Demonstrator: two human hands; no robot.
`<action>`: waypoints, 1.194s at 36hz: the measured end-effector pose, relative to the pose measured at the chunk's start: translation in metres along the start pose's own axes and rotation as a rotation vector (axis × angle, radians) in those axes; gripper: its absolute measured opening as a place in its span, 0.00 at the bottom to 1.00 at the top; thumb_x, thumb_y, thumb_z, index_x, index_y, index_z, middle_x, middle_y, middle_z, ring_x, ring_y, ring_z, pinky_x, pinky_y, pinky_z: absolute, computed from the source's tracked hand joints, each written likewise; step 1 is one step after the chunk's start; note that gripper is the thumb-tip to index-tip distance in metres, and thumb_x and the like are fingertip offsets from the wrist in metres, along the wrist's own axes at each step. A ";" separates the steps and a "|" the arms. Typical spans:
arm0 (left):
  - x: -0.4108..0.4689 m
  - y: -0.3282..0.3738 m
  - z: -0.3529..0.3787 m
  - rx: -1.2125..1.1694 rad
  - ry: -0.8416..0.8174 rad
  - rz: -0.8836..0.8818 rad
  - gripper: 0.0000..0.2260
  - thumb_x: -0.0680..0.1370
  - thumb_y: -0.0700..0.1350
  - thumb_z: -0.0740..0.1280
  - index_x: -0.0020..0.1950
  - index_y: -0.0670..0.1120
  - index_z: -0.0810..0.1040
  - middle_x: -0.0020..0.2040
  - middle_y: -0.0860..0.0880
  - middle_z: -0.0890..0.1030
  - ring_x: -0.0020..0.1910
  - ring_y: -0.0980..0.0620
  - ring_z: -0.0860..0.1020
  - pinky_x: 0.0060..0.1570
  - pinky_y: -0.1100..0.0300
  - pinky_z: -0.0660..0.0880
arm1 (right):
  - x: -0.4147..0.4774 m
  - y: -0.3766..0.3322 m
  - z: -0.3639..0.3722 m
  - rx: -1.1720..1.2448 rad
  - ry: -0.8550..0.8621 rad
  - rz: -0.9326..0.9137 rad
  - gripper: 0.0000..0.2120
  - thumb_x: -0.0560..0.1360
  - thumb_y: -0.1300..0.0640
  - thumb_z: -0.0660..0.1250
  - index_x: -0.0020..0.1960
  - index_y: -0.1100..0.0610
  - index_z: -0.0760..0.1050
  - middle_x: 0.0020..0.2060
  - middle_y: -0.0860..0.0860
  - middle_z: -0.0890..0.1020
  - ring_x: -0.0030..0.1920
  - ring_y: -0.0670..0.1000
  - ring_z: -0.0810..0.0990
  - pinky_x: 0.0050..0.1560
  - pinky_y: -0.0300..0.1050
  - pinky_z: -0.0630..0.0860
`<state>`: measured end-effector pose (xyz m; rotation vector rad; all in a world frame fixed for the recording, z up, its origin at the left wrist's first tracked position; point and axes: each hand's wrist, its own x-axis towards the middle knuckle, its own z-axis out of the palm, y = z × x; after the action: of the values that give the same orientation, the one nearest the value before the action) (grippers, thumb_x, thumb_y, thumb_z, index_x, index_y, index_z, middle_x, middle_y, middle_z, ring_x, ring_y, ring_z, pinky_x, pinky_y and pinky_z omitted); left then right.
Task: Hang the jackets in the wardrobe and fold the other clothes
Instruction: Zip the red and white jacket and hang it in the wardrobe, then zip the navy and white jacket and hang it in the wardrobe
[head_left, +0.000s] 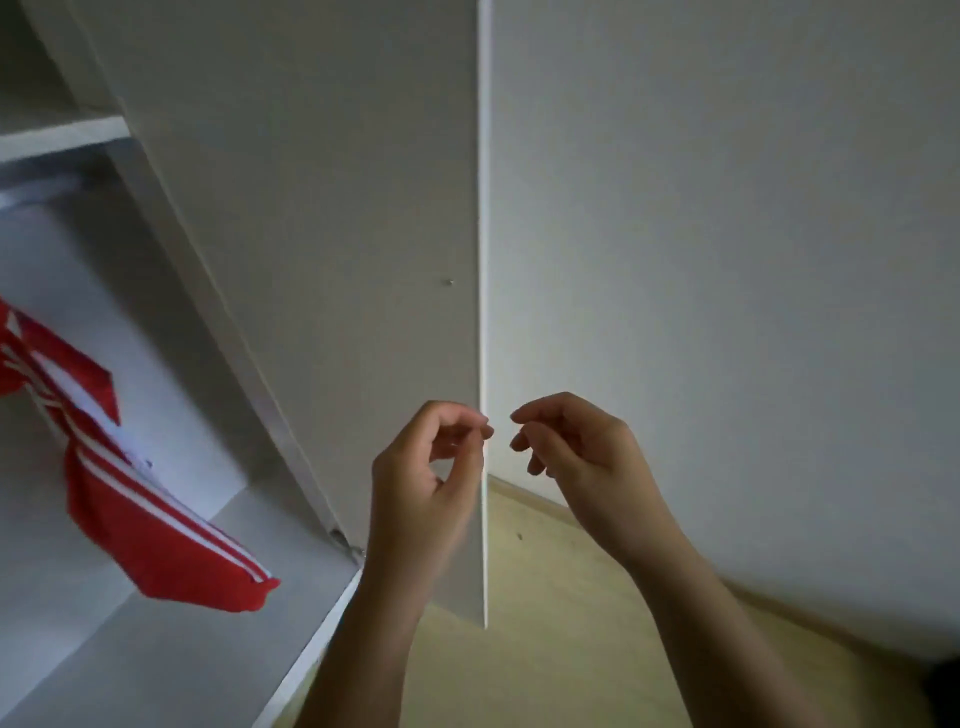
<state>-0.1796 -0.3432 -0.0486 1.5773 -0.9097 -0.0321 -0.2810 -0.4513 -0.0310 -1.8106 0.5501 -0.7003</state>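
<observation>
left hand (426, 483) and right hand (582, 457) are raised side by side, close but apart, fingers loosely curled, holding nothing. the edge of the open wardrobe door (311, 234) runs between them. the red jacket (150, 525) with white stripes hangs inside the wardrobe (130, 665), far left.

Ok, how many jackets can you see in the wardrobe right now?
1: a red jacket with white stripes hangs at the left inside the wardrobe, partly cut off by the frame edge. Others may be out of view.
</observation>
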 end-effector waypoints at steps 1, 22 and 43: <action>-0.008 0.009 0.020 -0.033 -0.027 -0.010 0.10 0.77 0.36 0.66 0.45 0.52 0.78 0.43 0.58 0.82 0.45 0.57 0.81 0.46 0.68 0.76 | -0.012 0.004 -0.021 0.001 0.041 0.010 0.10 0.77 0.62 0.62 0.47 0.50 0.79 0.38 0.45 0.83 0.35 0.43 0.79 0.37 0.32 0.73; -0.139 0.173 0.385 -0.361 -0.898 0.179 0.06 0.77 0.37 0.65 0.45 0.47 0.78 0.41 0.56 0.82 0.44 0.60 0.81 0.43 0.71 0.73 | -0.243 0.087 -0.360 -0.070 0.968 0.229 0.14 0.76 0.68 0.62 0.43 0.51 0.79 0.34 0.49 0.83 0.32 0.46 0.78 0.37 0.39 0.73; -0.241 0.284 0.774 -0.518 -1.565 0.243 0.09 0.77 0.40 0.65 0.44 0.54 0.77 0.40 0.58 0.82 0.41 0.59 0.80 0.41 0.72 0.73 | -0.359 0.177 -0.652 -0.115 1.568 0.507 0.11 0.78 0.67 0.61 0.45 0.56 0.79 0.34 0.49 0.82 0.32 0.46 0.78 0.34 0.38 0.74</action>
<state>-0.8831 -0.8319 -0.1103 0.7085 -2.0263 -1.3548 -0.9976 -0.7100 -0.1011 -0.7853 1.9685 -1.6443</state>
